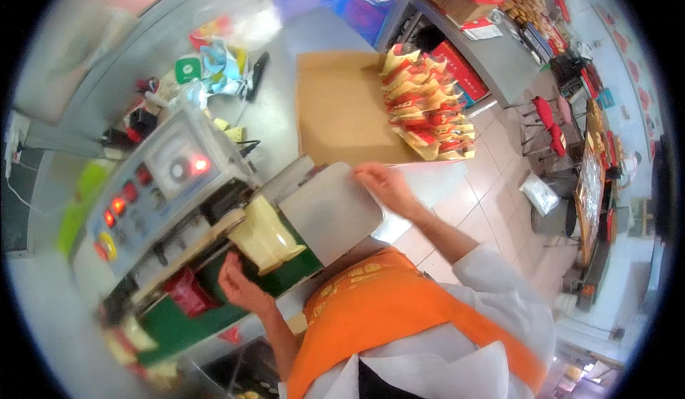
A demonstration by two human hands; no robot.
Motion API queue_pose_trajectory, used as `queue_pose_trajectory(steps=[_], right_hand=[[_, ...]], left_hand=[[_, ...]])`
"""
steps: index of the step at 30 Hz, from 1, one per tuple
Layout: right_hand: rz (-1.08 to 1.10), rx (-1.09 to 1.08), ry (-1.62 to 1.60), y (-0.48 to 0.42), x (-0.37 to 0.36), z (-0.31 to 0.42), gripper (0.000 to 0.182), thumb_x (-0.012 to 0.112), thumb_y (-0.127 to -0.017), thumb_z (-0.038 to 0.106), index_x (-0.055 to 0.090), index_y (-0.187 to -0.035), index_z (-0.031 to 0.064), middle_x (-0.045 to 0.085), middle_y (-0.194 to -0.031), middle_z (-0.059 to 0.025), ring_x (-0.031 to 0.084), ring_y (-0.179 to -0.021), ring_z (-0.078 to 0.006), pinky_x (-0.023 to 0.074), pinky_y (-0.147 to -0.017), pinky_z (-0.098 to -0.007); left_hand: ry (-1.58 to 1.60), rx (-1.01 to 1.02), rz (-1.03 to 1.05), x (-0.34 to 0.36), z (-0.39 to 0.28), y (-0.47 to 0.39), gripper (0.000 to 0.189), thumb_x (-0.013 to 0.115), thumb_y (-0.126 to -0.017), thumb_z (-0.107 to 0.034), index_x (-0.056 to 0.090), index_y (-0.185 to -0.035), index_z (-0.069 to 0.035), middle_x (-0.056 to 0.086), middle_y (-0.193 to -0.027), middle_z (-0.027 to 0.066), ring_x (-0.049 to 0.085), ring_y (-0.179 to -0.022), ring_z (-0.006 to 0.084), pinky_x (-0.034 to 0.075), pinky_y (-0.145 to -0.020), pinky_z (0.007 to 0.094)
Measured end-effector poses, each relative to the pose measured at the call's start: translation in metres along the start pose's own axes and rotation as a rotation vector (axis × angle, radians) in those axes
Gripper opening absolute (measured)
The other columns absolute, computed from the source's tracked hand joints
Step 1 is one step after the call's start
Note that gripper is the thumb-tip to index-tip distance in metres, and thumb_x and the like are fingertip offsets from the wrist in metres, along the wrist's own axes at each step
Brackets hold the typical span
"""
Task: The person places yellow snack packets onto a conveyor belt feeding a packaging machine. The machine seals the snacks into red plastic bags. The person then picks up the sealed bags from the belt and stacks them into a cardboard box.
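Note:
On the left stands a continuous band sealer [176, 179] with a green conveyor belt [179, 329] along its near side. A pale yellow packet [264, 235] is upright at the sealing band, over the belt. Farther down the belt is a dark red packet [190, 293]. Between the two packets is my left hand [240, 286], fingers loosely curled and apart, with nothing seen in it. My right hand [389, 189] is at the far right corner of a grey metal plate [334, 211]. It is blurred, and whether its fingers hold anything cannot be made out.
Beyond the plate, an open cardboard box [342, 110] has rows of red and yellow packets [428, 104] along its right side. Several packets lie at the belt's lower end. Behind the sealer are a green device [188, 70] and blue plastic [217, 59]. Stools [543, 112] stand right.

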State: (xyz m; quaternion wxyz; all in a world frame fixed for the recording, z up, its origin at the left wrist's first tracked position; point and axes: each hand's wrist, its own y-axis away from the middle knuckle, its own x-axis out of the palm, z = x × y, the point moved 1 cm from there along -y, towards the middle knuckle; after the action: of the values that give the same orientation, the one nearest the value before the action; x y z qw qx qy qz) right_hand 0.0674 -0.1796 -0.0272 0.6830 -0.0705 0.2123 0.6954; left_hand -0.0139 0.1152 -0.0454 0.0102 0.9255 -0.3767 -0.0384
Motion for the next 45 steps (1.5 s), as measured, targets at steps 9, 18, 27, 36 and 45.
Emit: queue_pose_trajectory(steps=[9,18,27,36,45], right_hand=[[-0.347,-0.495,1.346,-0.043,-0.156,-0.111,0.014,0.054,-0.066,0.011,0.056,-0.08,0.0099,0.054,-0.089,-0.0028,0.047,-0.093,-0.0231,0.0371,-0.075,-0.0358],[0.174,-0.579,0.898,0.007,-0.134,0.065,0.019,0.057,-0.07,0.006,0.058,-0.088,0.0071,0.059,-0.086,-0.007,0.054,-0.081,-0.0247,0.0419,-0.071,-0.0343],[0.382,-0.079,-0.509,0.007,-0.056,0.082,0.031,0.048,-0.087,0.024,0.05,-0.108,0.0023,0.059,-0.096,-0.0099,0.055,-0.089,-0.0166,0.0426,-0.076,-0.0277],[0.174,0.158,-0.606,0.018,0.051,0.018,0.023,0.047,-0.087,0.02,0.056,-0.098,0.0016,0.058,-0.087,-0.0001,0.053,-0.077,-0.0064,0.0422,-0.067,-0.0203],[0.238,0.181,-0.59,0.006,0.075,0.025,0.023,0.048,-0.087,0.021,0.057,-0.097,0.0026,0.059,-0.087,-0.0001,0.054,-0.076,-0.0068,0.0431,-0.066,-0.0221]], left_hand=[[-0.036,0.396,0.315,0.033,-0.039,0.055,0.013,0.042,-0.083,0.001,0.048,-0.094,0.003,0.055,-0.102,0.0153,0.052,-0.096,0.023,0.038,-0.087,0.0331],[-0.369,0.868,0.852,0.091,-0.077,0.074,0.051,0.067,-0.064,-0.013,0.045,-0.109,-0.001,0.041,-0.121,0.0189,0.035,-0.115,0.0343,0.029,-0.095,0.0421],[0.036,-0.094,0.968,0.093,-0.059,0.061,0.046,0.068,-0.069,-0.016,0.046,-0.107,-0.001,0.058,-0.095,0.0082,0.056,-0.082,0.0164,0.046,-0.071,0.0278],[0.233,-0.27,0.65,0.074,-0.032,0.048,0.032,0.055,-0.081,-0.014,0.047,-0.109,0.0,0.055,-0.097,0.0044,0.051,-0.086,0.0088,0.042,-0.074,0.0221],[-0.123,0.018,0.308,0.063,-0.027,0.021,0.018,0.053,-0.083,-0.014,0.056,-0.092,0.002,0.059,-0.076,0.0029,0.052,-0.069,0.0065,0.043,-0.064,0.0207]])
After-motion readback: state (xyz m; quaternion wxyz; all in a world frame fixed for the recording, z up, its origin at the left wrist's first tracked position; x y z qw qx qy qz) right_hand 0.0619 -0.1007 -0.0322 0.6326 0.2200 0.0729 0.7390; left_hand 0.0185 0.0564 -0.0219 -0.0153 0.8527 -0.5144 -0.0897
